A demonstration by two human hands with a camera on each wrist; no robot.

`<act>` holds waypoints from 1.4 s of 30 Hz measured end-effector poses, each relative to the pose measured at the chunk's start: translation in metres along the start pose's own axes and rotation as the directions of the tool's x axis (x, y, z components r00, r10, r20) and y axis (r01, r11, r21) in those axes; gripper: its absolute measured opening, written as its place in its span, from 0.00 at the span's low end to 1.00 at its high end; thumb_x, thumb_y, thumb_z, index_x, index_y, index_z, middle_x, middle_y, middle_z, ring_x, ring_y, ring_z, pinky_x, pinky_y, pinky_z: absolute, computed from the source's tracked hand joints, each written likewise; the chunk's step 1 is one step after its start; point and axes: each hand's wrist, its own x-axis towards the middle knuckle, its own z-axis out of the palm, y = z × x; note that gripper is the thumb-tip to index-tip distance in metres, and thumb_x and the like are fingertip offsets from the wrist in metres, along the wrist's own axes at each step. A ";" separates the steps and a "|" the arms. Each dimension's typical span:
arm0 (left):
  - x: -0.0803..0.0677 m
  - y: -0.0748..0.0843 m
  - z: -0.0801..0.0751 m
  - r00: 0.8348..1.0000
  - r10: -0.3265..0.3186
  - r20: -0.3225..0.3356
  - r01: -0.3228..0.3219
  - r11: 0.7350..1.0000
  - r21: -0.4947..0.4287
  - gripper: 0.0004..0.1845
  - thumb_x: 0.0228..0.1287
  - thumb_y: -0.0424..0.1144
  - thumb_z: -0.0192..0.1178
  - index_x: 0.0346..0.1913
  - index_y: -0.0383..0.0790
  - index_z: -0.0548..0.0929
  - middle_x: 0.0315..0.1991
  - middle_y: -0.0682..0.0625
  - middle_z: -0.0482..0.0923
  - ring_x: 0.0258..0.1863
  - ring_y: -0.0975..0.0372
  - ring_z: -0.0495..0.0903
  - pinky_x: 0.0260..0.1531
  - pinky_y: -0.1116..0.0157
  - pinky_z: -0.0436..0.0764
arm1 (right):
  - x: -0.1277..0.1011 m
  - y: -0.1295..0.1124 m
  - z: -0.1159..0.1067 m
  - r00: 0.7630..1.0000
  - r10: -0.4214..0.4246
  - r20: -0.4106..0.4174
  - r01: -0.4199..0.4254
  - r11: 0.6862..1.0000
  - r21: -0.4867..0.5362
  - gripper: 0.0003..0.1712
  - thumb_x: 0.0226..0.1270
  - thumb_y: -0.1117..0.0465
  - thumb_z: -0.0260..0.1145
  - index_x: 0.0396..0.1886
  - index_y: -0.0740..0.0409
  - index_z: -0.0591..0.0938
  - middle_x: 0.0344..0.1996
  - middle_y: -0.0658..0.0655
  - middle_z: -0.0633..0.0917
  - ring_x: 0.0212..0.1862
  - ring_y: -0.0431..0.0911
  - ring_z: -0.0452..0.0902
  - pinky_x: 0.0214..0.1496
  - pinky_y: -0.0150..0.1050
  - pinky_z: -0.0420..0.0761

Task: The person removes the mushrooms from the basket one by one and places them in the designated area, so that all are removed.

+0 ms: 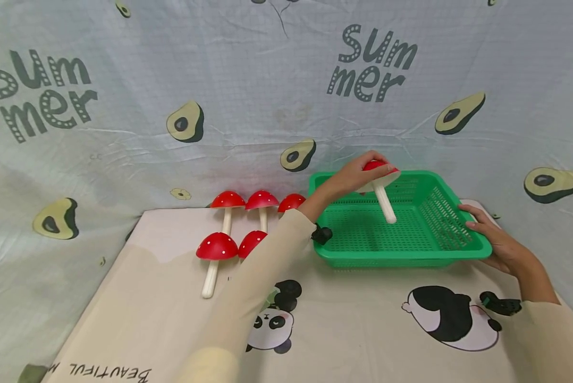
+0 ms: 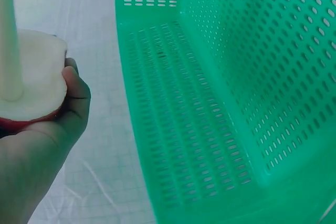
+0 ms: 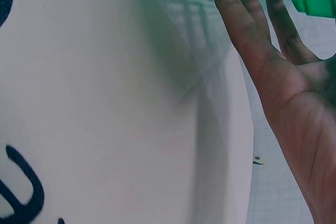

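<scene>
My left hand (image 1: 358, 173) grips a toy mushroom (image 1: 385, 202) by its red cap, above the green basket (image 1: 387, 255). The white stem points down over the basket's interior. In the left wrist view, fingers curl round the edge of the cap (image 2: 42, 61), whose pale underside shows. My right hand (image 1: 499, 244) holds the basket's right rim. The right wrist view shows several of its fingers (image 3: 247, 35) against the basket from below; the thumb is hidden there. The basket has perforated walls and a slotted floor.
Several more red-capped mushrooms (image 1: 217, 247) lie in two rows left of the basket, partly covered by my left sleeve (image 1: 253, 287). A cloth with panda prints (image 1: 451, 319) covers the table. Behind it hangs a pale curtain (image 1: 248, 96) with avocado prints.
</scene>
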 end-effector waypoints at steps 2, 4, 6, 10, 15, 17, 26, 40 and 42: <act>-0.002 0.002 -0.001 1.000 0.011 0.001 -0.011 1.000 0.019 0.19 0.72 0.54 0.60 0.61 0.54 0.76 0.53 0.53 0.77 0.47 0.61 0.77 0.38 0.62 0.83 | 0.000 0.000 0.000 1.000 -0.003 0.002 0.003 1.000 -0.003 0.25 0.86 0.59 0.39 0.73 0.29 0.55 0.57 0.42 0.73 0.47 0.43 0.85 0.43 0.42 0.88; -0.005 0.003 -0.002 0.999 0.033 0.002 -0.033 0.999 0.038 0.21 0.70 0.54 0.62 0.62 0.55 0.76 0.54 0.55 0.76 0.50 0.62 0.76 0.42 0.63 0.83 | 0.001 0.000 0.000 1.000 -0.009 0.007 0.009 1.000 -0.010 0.25 0.86 0.59 0.38 0.74 0.29 0.55 0.58 0.42 0.72 0.47 0.42 0.84 0.43 0.42 0.88; -0.008 0.006 -0.004 0.998 0.060 0.008 -0.060 0.997 0.058 0.21 0.71 0.52 0.62 0.64 0.55 0.77 0.56 0.56 0.76 0.52 0.63 0.76 0.45 0.65 0.81 | 0.002 0.000 0.000 1.000 -0.015 0.015 0.015 1.000 -0.012 0.25 0.86 0.59 0.38 0.74 0.29 0.54 0.59 0.43 0.71 0.48 0.42 0.84 0.44 0.41 0.88; -0.014 0.010 -0.008 0.994 0.109 0.029 -0.111 0.991 0.078 0.21 0.72 0.48 0.62 0.66 0.52 0.77 0.59 0.56 0.75 0.53 0.63 0.75 0.48 0.66 0.80 | 0.003 -0.002 0.002 0.999 -0.024 0.024 0.024 1.000 -0.012 0.25 0.86 0.59 0.38 0.74 0.30 0.54 0.59 0.44 0.70 0.48 0.42 0.84 0.44 0.41 0.88; -0.023 0.012 -0.015 0.992 0.123 0.035 -0.125 0.990 0.072 0.21 0.73 0.46 0.61 0.66 0.51 0.78 0.61 0.55 0.75 0.54 0.62 0.75 0.49 0.66 0.81 | 0.004 -0.004 0.003 0.999 -0.028 0.027 0.029 0.999 -0.015 0.26 0.86 0.59 0.38 0.75 0.30 0.54 0.60 0.45 0.69 0.47 0.42 0.84 0.44 0.41 0.88; -0.028 0.013 -0.018 0.993 0.117 0.031 -0.119 0.990 0.070 0.21 0.72 0.47 0.62 0.65 0.52 0.79 0.61 0.56 0.75 0.55 0.63 0.75 0.49 0.66 0.81 | 0.004 -0.004 0.003 0.999 -0.029 0.032 0.029 0.999 -0.017 0.26 0.86 0.59 0.38 0.75 0.31 0.53 0.60 0.45 0.68 0.48 0.42 0.84 0.44 0.41 0.88; -0.053 0.013 -0.033 0.993 0.117 0.016 -0.118 0.985 0.128 0.21 0.70 0.48 0.64 0.64 0.51 0.80 0.60 0.56 0.76 0.55 0.61 0.75 0.49 0.65 0.81 | 0.004 -0.001 0.001 0.999 -0.025 0.046 0.025 1.000 0.009 0.26 0.86 0.60 0.37 0.75 0.30 0.54 0.59 0.44 0.71 0.48 0.43 0.84 0.45 0.41 0.88; -0.081 0.012 -0.047 0.996 0.083 -0.011 -0.081 0.987 0.136 0.21 0.70 0.49 0.64 0.63 0.54 0.80 0.60 0.56 0.76 0.56 0.59 0.75 0.50 0.61 0.82 | 0.003 0.002 -0.001 1.000 -0.020 0.019 0.019 1.000 0.022 0.26 0.86 0.59 0.38 0.74 0.29 0.55 0.59 0.44 0.69 0.47 0.43 0.85 0.44 0.42 0.88; -0.083 0.011 -0.048 0.996 0.093 -0.008 -0.092 0.987 0.132 0.20 0.70 0.48 0.64 0.63 0.54 0.80 0.59 0.56 0.76 0.56 0.59 0.75 0.50 0.60 0.82 | 0.003 0.002 -0.001 1.000 -0.022 0.020 0.021 0.999 0.025 0.26 0.86 0.60 0.38 0.74 0.29 0.55 0.59 0.44 0.70 0.47 0.43 0.85 0.44 0.42 0.88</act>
